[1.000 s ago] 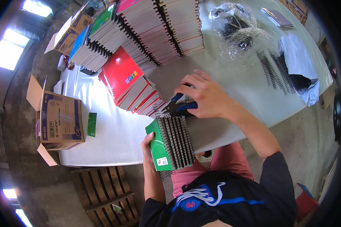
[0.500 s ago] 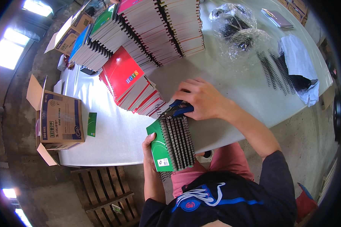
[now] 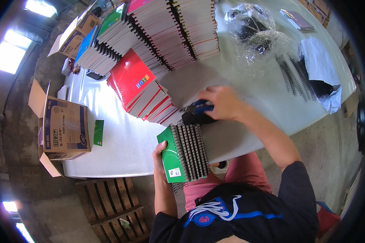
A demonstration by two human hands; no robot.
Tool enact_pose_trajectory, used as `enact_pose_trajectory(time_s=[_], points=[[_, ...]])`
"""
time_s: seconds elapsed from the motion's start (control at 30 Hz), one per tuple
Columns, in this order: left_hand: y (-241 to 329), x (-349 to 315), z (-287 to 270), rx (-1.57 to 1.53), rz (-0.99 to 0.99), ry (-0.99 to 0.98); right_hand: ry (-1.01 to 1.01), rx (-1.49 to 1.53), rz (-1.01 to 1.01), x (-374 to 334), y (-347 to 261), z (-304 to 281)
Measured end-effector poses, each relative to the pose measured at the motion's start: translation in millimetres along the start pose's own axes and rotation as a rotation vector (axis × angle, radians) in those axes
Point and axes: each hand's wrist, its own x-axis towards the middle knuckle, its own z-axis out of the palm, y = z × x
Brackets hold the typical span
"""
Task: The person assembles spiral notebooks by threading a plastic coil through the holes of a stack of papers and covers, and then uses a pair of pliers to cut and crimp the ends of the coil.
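Observation:
At the table's near edge, my left hand [image 3: 159, 156] grips a stack of green spiral notebooks [image 3: 171, 152], thumb on the top cover. The black spiral bindings [image 3: 194, 152] of the stack face right, side by side in several rows. My right hand [image 3: 223, 101] is closed round dark blue-handled pliers [image 3: 199, 106]. Their jaws point left and stand just above the notebooks' far end, apart from the coils. A dark shadow lies on the table under them. Past the pliers, to the left, is a pile of red-covered spiral notebooks [image 3: 132, 79].
Tall stacks of spiral notebooks [image 3: 158, 36] stand at the back. A cardboard box [image 3: 65, 127] with raised flaps and a green notebook [image 3: 98, 133] are at the left. Loose black coils [image 3: 290, 77], clear plastic wrapping [image 3: 251, 32] and a white bag [image 3: 318, 60] lie at the right.
My right hand has drawn the pliers away from the end of the top notebook's coil, up and to the right. My left hand and the green notebooks have barely moved.

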Motion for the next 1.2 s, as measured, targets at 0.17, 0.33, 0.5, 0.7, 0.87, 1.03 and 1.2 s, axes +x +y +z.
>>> enact_pose_trajectory(time_s=[0.17, 0.33, 0.5, 0.7, 0.87, 1.03, 1.2], points=[[-0.6, 3.1, -1.5, 0.005, 0.016, 0.008, 0.057, -0.083, 0.288, -3.3, 22.2, -4.7], [0.3, 3.4, -2.1, 0.018, 0.003, 0.024, -0.177, 0.759, 0.319, 6.3, 1.5, -4.0], [-3.0, 3.4, 24.7, 0.036, 0.065, 0.012, -0.394, 1.268, 0.099, 8.9, -24.5, 18.2], [1.0, 0.1, 4.8, 0.015, -0.024, 0.045, -0.302, 1.268, 0.017, 11.6, -21.9, 14.9], [0.7, -1.0, -1.8, -0.017, -0.036, 0.033, -0.206, 0.844, -0.015, 14.3, -28.8, -8.4], [-1.8, -6.2, -9.8, -0.118, -0.069, -0.055, 0.041, 0.786, -0.167, 10.0, -29.3, -5.5], [2.0, -16.8, -26.5, -0.22, -0.059, -0.129, 0.24, 0.511, 0.0, 10.7, 5.1, -25.0]])
